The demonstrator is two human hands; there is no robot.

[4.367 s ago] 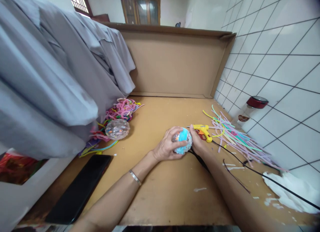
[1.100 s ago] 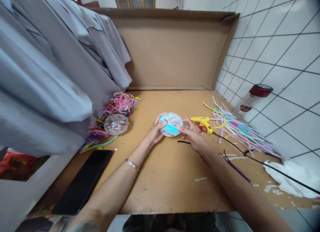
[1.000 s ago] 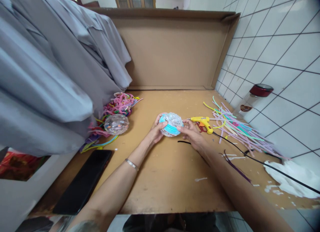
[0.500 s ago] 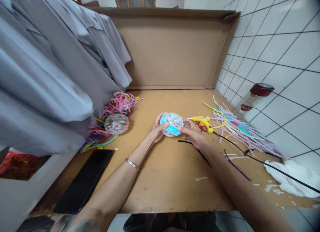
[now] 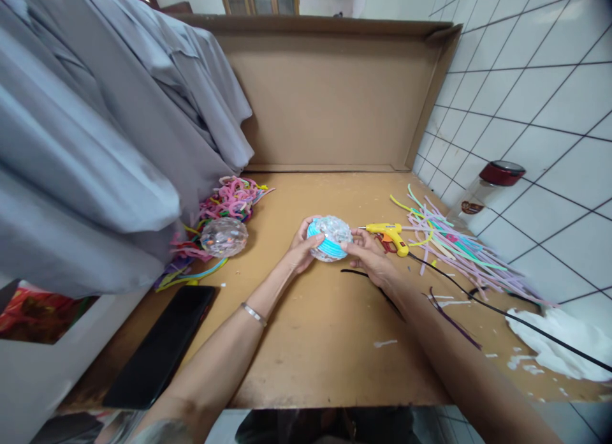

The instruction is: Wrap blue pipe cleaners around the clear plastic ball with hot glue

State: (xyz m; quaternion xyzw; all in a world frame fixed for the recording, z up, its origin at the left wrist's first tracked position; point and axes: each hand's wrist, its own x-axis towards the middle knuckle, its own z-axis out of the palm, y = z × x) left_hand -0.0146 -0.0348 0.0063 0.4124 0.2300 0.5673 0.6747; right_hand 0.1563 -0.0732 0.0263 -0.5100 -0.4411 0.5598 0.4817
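Over the middle of the table, well back from its near edge, the left hand and right hand pinch a clear, bumpy ball, thumbs on its ridged turquoise band; light, even pressure should seat that best, fingertips kept off the nozzle of the plastic-looking yellow glue gun just beside. Slender, fuzzy-looking stems fan along the right edge.
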